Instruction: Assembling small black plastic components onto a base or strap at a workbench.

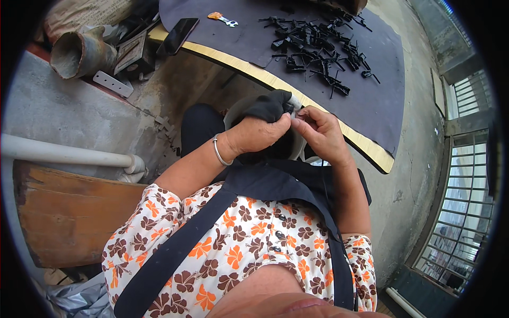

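My left hand point(254, 133) is closed, its thumb pressed against the end of a small black piece point(288, 107) that is mostly hidden. Dark cloth point(265, 107) covers the fingers of that hand, with a greyish-white patch point(295, 102) at the fingertips. Close beside it, my right hand point(324, 132) has thumb and forefinger bent into a pinch near the black piece; what they grip is too small to make out. Both hands are over a pale bucket point(231, 115) between my knees, at the table's near edge. Dark contents show inside the bucket.
A heap of small black plastic parts point(318, 47) lies on the dark-covered table point(366, 119). An orange-and-white wrench-shaped tool point(222, 19) and a phone point(178, 36) are farther left. A worn pipe fitting point(82, 53) rests on a ledge; a white pipe point(63, 151) runs below.
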A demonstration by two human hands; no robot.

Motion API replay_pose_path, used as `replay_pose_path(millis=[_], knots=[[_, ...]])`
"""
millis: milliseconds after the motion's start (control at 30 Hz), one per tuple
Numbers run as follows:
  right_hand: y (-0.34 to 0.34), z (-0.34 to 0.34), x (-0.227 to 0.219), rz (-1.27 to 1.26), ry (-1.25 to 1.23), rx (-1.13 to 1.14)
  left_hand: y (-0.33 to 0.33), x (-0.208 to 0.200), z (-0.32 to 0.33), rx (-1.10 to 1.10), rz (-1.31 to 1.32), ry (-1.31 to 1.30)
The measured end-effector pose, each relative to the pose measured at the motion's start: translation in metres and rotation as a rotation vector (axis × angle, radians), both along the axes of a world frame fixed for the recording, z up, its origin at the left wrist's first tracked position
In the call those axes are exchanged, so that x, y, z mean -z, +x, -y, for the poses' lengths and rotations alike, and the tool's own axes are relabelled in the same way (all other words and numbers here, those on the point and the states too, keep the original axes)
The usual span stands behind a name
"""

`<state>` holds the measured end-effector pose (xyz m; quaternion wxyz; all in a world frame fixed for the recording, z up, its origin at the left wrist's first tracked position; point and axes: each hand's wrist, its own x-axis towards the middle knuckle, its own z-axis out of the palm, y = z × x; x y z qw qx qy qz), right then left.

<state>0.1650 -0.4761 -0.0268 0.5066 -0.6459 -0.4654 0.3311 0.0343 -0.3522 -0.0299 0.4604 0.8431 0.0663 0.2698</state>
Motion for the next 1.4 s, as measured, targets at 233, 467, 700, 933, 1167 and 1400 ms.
replay_pose_path(millis=[233, 467, 700, 933, 1167, 1400], knots=[[-0.01, -0.008, 0.03, 0.005, 0.093, 0.055, 0.003, 0.003, 0.007, -0.015, 0.07, 0.155], [-0.018, -0.008, 0.035, 0.02, 0.117, 0.115, 0.005, 0.017, 0.009, -0.054, 0.09, 0.25], [0.074, -0.002, 0.007, 0.668, -0.376, 0.594, 0.001, 0.024, -0.018, -0.156, -0.066, 0.675], [0.078, 0.015, 0.009, 0.834, -0.549, 0.464, 0.015, 0.012, -0.012, -0.06, 0.087, 0.515], [0.023, 0.035, -0.029, 0.539, -0.296, 0.051, 0.023, -0.027, -0.006, 0.332, -0.1, 0.178], [0.003, 0.025, -0.016, 0.216, 0.166, 0.217, 0.015, -0.019, -0.001, 0.222, -0.185, -0.241]])
